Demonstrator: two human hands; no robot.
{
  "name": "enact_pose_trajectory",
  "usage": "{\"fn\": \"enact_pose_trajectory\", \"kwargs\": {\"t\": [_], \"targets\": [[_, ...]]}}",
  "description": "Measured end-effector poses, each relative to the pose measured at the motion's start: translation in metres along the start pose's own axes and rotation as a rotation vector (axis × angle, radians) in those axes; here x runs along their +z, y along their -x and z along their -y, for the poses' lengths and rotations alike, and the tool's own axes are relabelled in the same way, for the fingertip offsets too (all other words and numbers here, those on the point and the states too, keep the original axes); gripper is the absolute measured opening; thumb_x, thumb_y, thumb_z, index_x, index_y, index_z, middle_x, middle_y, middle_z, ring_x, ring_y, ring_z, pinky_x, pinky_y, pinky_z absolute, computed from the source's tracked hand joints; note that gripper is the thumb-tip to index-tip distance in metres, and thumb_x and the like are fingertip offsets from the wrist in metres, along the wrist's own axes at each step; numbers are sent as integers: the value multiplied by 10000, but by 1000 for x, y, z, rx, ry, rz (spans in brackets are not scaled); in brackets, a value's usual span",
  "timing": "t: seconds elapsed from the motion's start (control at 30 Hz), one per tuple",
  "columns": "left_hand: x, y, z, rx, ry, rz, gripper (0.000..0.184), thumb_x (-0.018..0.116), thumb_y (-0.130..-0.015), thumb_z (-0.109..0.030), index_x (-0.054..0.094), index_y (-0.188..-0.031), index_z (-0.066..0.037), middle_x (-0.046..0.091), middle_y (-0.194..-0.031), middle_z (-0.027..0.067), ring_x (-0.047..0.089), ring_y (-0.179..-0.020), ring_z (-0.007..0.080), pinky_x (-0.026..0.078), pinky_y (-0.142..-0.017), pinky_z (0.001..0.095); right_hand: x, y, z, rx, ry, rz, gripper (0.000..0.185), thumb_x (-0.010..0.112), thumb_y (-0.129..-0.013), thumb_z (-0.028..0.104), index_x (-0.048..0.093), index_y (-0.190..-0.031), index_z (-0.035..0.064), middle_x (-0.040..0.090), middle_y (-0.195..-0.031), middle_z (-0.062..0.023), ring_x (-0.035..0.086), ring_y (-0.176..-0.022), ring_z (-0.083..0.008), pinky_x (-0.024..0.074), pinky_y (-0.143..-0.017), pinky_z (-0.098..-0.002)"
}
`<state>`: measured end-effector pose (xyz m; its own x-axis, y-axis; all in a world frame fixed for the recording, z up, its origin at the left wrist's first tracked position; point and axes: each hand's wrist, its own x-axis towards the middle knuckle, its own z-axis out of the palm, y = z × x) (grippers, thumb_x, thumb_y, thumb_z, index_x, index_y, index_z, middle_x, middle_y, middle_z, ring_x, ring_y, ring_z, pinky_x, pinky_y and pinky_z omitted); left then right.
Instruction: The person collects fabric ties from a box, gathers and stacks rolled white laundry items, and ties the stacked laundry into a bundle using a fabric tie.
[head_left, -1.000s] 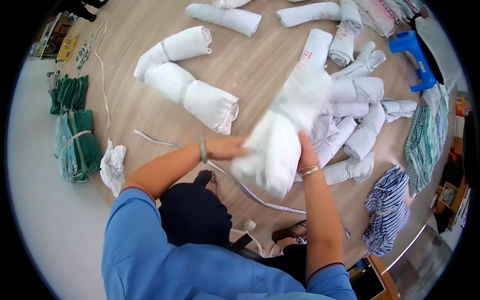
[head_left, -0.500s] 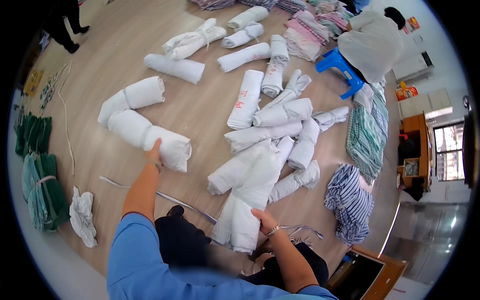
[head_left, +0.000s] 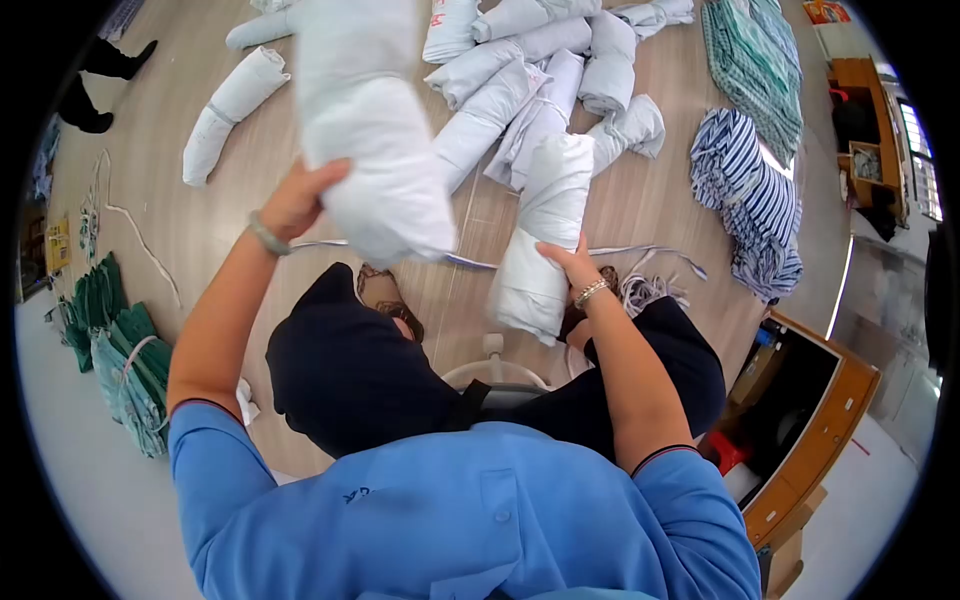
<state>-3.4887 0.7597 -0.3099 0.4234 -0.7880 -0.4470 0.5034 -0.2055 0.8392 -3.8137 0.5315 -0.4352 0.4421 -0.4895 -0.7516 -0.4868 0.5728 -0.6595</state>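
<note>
My left hand is closed on the side of a large white cloth roll, which is held up off the floor and slightly blurred. My right hand grips another white cloth roll, standing tilted in front of my right knee. Several more white rolls, such as a white roll just beyond, lie heaped on the floor between and past my hands. A single roll rests apart on the left. On the floor behind the held rolls runs a thin pale strip.
Blue-and-white striped cloth and folded green checked cloth lie to the right. An open wooden cabinet stands at lower right. Green bundles line the left side. A person's dark shoes show at upper left.
My left hand has lifted its roll off the floor and brought it closer. The right-hand roll now stands apart from the heap. My view has tipped down onto my lap.
</note>
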Motion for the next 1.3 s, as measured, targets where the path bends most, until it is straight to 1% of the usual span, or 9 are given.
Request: {"fn": "enact_pose_trajectory", "kwargs": {"t": [0.2,0.33,0.57,0.73,0.77,0.87,0.97,1.23,1.3], "targets": [[114,-2,71,-350,1,146,673,677,-741,-239,321,-1285,-65,449,-1221,117,471,-1084,240,422,-897,384,7,19,-55,-10,-96,-238,960,796,-537,225,226,-1277,0,472,-1133,-183,496,-1007,-275,437,-832,-370],[118,19,142,-591,-6,209,663,685,-734,-214,334,-1283,-84,464,-1215,117,455,-1106,243,412,-892,402,5,-17,-111,-80,-100,-293,982,818,-510,233,225,-1251,-20,456,-1148,-204,490,-1005,-285,444,-828,-386],[102,-45,144,-435,-359,167,716,755,-653,-312,427,-1235,-54,520,-1157,114,487,-1051,198,404,-873,326,12,-66,-35,52,248,-373,1062,819,-465,290,232,-1282,-51,389,-1246,-217,402,-1139,-300,359,-940,-354],[93,-106,108,-449,-247,131,703,717,-694,-324,397,-1255,-48,526,-1146,101,522,-980,183,438,-808,328,-5,-142,-4,-67,216,-218,1167,826,-441,410,203,-1299,-76,343,-1303,-227,353,-1200,-312,344,-975,-380],[85,-123,112,-369,-302,78,684,709,-707,-307,395,-1250,-35,535,-1137,104,541,-962,187,454,-799,338,-7,-166,-6,-239,265,-262,818,774,-578,371,405,-1190,-27,549,-1078,-186,572,-912,-287,485,-771,-388],[92,-146,82,-446,-89,110,652,696,-725,-274,387,-1248,-37,528,-1146,120,539,-999,210,454,-839,350,-6,-141,73,-8,156,-221,857,769,-583,369,342,-1228,0,527,-1078,-211,582,-872,-301,500,-696,-444],[106,-123,69,-486,-90,83,644,687,-735,-256,368,-1255,-48,513,-1156,116,515,-1030,210,441,-859,344,-35,-133,85,-60,188,-33,1060,775,-546,392,187,-1311,-45,407,-1240,-226,495,-1044,-304,419,-874,-393],[112,-7,135,-557,-29,186,912,728,-673,-163,121,-1353,-133,305,-1312,100,307,-1221,234,315,-986,410,-66,-21,-7,-15,334,206,1089,811,-522,344,145,-1292,-42,404,-1209,-226,468,-1074,-280,411,-899,-363],[108,-4,181,-722,-485,121,1030,787,-594,-190,96,-1354,-116,281,-1319,123,302,-1224,248,307,-991,410,-54,-22,-61,44,545,182,1123,826,-479,334,148,-1281,-63,399,-1215,-215,424,-1126,-283,363,-952,-355]]}}
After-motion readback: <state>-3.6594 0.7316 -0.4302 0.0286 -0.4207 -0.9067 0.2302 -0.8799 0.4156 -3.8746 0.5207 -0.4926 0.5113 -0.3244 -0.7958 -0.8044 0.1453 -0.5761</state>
